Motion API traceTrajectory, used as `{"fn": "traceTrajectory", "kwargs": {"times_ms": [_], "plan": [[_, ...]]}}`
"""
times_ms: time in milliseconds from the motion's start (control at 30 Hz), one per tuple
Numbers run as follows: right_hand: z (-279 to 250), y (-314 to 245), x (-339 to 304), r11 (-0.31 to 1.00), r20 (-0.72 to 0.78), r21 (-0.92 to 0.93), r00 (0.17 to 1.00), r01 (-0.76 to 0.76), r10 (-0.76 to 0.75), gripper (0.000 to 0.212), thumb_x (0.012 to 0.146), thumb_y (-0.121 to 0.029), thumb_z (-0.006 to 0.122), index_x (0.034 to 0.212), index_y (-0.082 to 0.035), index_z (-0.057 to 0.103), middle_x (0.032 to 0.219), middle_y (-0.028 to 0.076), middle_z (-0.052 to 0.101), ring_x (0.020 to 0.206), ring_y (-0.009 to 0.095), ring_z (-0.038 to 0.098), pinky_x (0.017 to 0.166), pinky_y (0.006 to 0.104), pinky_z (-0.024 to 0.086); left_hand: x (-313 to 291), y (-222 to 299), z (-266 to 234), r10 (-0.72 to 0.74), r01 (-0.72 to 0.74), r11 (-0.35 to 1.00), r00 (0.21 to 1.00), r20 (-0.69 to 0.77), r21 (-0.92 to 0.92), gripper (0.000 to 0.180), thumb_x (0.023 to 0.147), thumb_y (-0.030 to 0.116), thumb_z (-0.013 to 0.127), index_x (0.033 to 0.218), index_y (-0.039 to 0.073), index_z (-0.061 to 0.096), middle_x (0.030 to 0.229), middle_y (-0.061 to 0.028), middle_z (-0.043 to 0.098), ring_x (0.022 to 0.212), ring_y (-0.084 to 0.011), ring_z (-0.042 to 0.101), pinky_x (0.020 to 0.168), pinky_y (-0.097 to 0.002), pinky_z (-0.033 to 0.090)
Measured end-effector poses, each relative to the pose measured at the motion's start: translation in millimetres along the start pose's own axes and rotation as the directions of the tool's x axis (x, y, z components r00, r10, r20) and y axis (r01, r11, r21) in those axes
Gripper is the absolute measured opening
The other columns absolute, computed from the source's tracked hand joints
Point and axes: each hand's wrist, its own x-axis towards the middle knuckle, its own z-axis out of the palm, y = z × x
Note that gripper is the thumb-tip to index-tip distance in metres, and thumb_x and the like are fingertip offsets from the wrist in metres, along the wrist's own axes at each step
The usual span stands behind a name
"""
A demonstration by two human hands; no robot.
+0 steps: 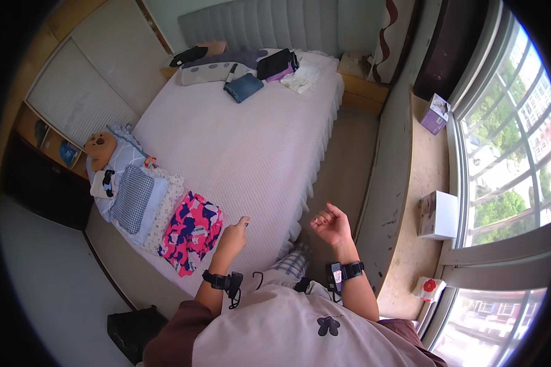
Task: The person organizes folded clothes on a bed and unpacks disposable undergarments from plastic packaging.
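My left hand (234,235) is raised over the near right edge of the bed, with its fingers closed. A small dark spot shows at its fingertips; I cannot make out what it is. My right hand (333,226) is held up over the floor between bed and window ledge, its fingers loosely curled and apart, nothing visible in them. Left of my left hand lies a folded pink, navy and white patterned garment (193,232). Beside it are a folded pale floral cloth (164,214) and a blue checked garment (134,199). A thin dark hook (258,279) shows in front of my shirt.
The bed (239,159) has folded jeans (243,88), a black garment (277,63) and a white garment (301,78) at its far end. A brown plush toy (100,150) lies far left. Boxes (438,215) stand on the window ledge (410,232) at right. A black bag (134,333) is lower left.
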Motion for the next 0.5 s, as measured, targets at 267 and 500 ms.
{"fn": "traceTrajectory", "kwargs": {"times_ms": [267,500], "plan": [[57,-141,162,0.898,-0.185,-0.400,0.944,0.181,-0.272,0.025,0.070,0.010,0.054,0.083,-0.011,0.056,0.075,0.008,0.057,0.071,0.020,0.055,0.067,0.0338,0.044,194,37,-52,0.310,-0.324,0.945,0.926,-0.217,-0.036,0.045,0.075,-0.006,0.043,0.118,0.009,0.047,0.087,-0.0199,0.058,0.081,-0.0360,0.058,0.069,-0.0425,0.046],[21,-294,240,0.590,-0.457,-0.782,0.828,-0.201,-0.324,0.017,0.086,-0.017,0.048,0.097,-0.006,0.055,0.075,0.006,0.060,0.065,0.017,0.056,0.057,0.0271,0.044,320,38,-80,0.329,-0.368,0.920,0.913,-0.242,-0.138,0.026,0.080,0.006,0.049,0.106,0.006,0.053,0.089,-0.0175,0.060,0.083,-0.0341,0.058,0.069,-0.0422,0.047]]}}
